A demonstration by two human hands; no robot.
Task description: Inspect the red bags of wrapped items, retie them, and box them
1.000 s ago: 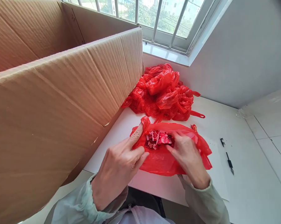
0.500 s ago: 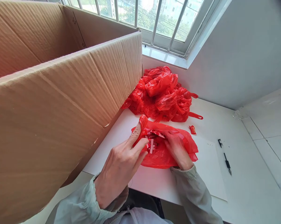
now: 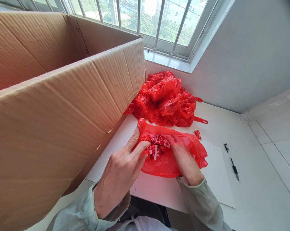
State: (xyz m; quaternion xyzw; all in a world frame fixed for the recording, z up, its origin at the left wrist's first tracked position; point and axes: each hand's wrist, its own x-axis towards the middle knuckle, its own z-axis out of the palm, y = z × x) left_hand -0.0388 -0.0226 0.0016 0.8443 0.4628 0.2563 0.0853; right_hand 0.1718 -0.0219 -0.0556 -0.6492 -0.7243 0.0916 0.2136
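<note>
A red plastic bag point(image 3: 166, 168) lies with its mouth spread on the white table. Inside it are several small red-and-white packets point(image 3: 161, 141). My left hand point(image 3: 122, 166) is closed on the bag's left rim, the thumb and fingers on either side of the plastic. My right hand point(image 3: 184, 158) reaches into the bag from the right, close beside the packets. Its fingers are stretched out and slightly blurred, and I see nothing held in them.
A tall open cardboard box point(image 3: 70, 128) takes up the left side. Behind the bag is a heap of red plastic bags point(image 3: 166, 99). A small red packet point(image 3: 197, 134), a pen point(image 3: 234, 169) and its cap point(image 3: 226, 147) lie right on the table point(image 3: 260, 192). A barred window stands behind.
My right hand has drawn back slightly from the packets, and a packet that was tilted by its fingers now lies flatter. My left hand has shifted a little left with the bag's rim.
</note>
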